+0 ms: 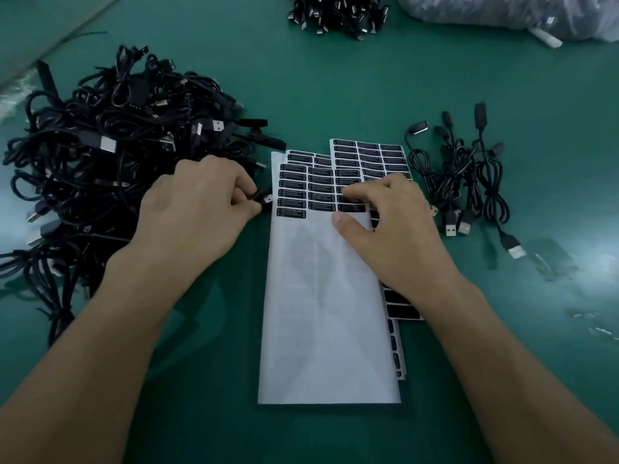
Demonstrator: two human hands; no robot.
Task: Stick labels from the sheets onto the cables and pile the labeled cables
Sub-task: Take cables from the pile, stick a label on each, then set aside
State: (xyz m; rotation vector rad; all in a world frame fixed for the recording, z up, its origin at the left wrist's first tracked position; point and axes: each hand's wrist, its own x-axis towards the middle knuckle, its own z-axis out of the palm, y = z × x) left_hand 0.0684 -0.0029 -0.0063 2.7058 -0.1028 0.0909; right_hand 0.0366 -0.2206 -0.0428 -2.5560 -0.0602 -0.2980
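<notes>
- Right now my left hand (197, 199) is clenched on a black USB plug (265, 199). Thumb and forefinger pinch it just off the left edge of the top label sheet (321, 313), and its metal end points toward the sheet.
- Whatever lead hangs from that plug is hidden under the hand, so I can't follow it. The hand sits against the near right side of the big heap of cables (110, 145), which fills the left of the green desk (368, 78).
- My right hand (392, 226) lies on the sheet with its fingers bent. The fingertips (350, 195) are down on the lowest rows of black labels (301, 185), and the thumb lies flat on the bare white backing just below them. Whether a label is nipped between finger and thumb I cannot tell.
- The top label sheet lies lengthwise toward me in the middle of the desk. Only its far end carries labels; the near part is bare backing.
- A second sheet (368, 152) pokes out from under it at the far right and along its right edge, with labels on it.
- On the right, apart from the sheets, a small bunch of cables (469, 182) lies with its USB plugs toward me.
- At the far edge I see another heap of plugs (338, 15), with a plastic bag (502, 15) to its right.
</notes>
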